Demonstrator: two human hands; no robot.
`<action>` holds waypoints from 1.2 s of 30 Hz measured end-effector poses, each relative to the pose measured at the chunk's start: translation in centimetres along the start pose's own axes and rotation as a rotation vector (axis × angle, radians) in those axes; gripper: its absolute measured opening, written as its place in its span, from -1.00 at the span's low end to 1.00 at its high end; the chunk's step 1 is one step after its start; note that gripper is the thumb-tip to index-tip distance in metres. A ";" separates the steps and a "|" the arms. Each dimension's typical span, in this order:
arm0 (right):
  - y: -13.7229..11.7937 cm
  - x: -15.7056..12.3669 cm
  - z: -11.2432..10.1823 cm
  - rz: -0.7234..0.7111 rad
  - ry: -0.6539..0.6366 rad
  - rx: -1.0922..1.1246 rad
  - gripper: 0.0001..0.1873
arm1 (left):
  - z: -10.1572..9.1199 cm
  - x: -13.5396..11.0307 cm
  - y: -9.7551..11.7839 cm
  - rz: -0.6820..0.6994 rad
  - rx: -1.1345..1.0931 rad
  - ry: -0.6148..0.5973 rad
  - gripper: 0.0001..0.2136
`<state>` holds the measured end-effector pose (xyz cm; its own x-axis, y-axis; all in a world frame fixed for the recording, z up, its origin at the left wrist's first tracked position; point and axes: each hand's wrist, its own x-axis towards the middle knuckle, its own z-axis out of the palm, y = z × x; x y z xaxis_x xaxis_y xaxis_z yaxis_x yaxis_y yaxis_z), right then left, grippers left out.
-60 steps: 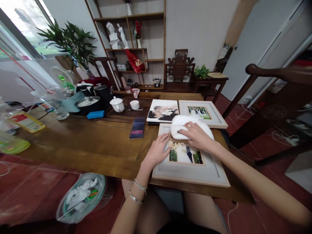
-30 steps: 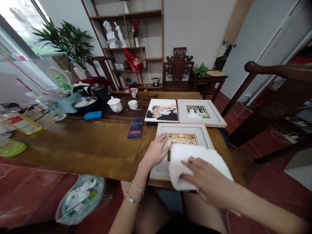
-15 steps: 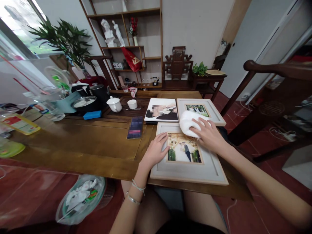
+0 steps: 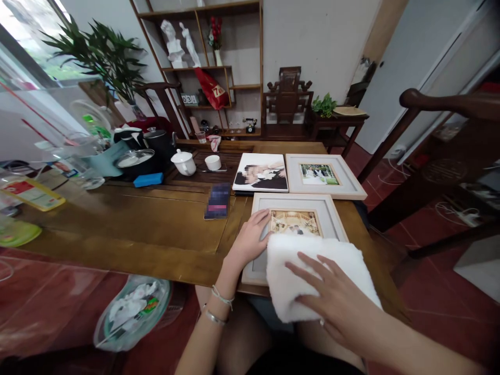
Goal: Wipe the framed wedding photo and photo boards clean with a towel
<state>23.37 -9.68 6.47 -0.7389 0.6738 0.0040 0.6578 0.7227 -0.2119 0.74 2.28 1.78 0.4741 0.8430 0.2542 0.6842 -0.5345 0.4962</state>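
Observation:
A framed photo [image 4: 297, 221] with a light wooden frame lies near the table's front edge, its lower right part hidden by a white fluffy cloth [image 4: 289, 276]. My left hand [image 4: 252, 237] rests flat on the frame's left side, fingers stretched out. The cloth is held by my right hand [image 4: 332, 291], whose fingers spread over its top at the frame's near right; the cloth hangs past the front edge. Behind lie a second framed photo [image 4: 347, 177] and a white-edged photo panel [image 4: 260, 174]. A phone [image 4: 217, 201] lies left of the front frame.
On the wooden table [image 4: 156, 224] stand a lidded white cup [image 4: 183, 163], a small white bowl [image 4: 213, 162], a blue block [image 4: 148, 179] and a yellow bottle [image 4: 35, 192]. A waste bin [image 4: 133, 312] is on the floor at left. A dark chair [image 4: 422, 166] stands at right.
My right hand has drawn the white cloth from the front frame's far right corner toward me, to its near edge. The cloth now looks spread wider. My left hand stays on the frame.

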 end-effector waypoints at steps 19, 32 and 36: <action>12.7 8.9 -1.1 0.096 0.270 -0.047 -0.34 | -0.1 0.0 0.3 0.003 0.005 0.019 -0.54; 2.6 -0.1 -2.3 -0.057 -0.066 0.293 -0.35 | 0.2 0.0 -0.3 0.003 -0.017 -0.001 -0.53; 1.9 -0.9 -0.8 -0.098 -0.001 0.097 -0.34 | 0.2 0.0 -0.3 0.007 -0.016 -0.004 -0.54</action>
<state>25.43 -8.75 6.87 -0.7993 0.6002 0.0287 0.5651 0.7671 -0.3037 0.69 2.42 1.50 0.4811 0.8390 0.2541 0.6718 -0.5391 0.5080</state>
